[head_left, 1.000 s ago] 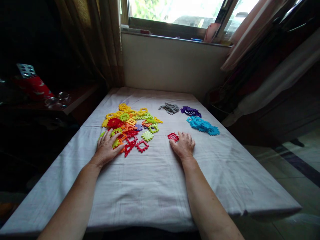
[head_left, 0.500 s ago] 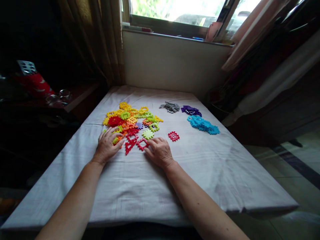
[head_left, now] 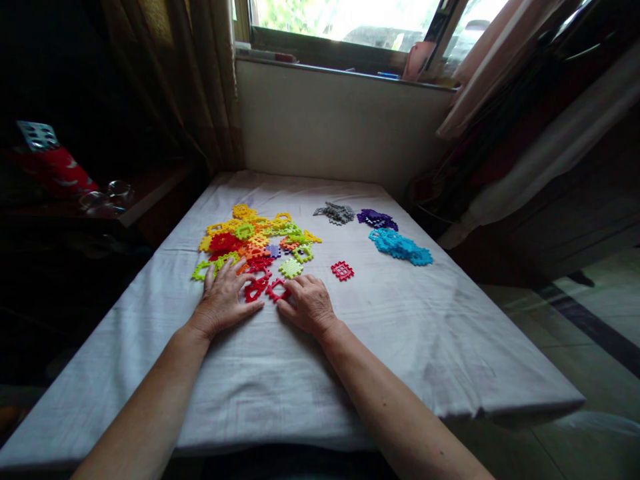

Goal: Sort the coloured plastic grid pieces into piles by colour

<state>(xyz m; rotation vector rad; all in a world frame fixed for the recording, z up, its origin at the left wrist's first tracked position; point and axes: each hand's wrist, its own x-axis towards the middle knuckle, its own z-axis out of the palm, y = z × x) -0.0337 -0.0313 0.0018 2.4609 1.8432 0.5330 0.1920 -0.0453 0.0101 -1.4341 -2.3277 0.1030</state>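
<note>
At nine o'clock on the counter (head_left: 425, 347), the left grip (head_left: 224, 300) spreads its fingers, thumb apart, at the near side of the bright heap (head_left: 255, 239), and here's the red square frame (head_left: 271, 292) at ten o'clock from the right grip (head_left: 307, 303), whose bent fingers cover its three o'clock side, clamped or merely resting, I can't tell! It looks light, thin, stiff, slightly slippery, best pinched by its toothed rim; past the red lattice tile (head_left: 343, 271) at two o'clock, there's sliding room toward four and the counter's edge.
</note>
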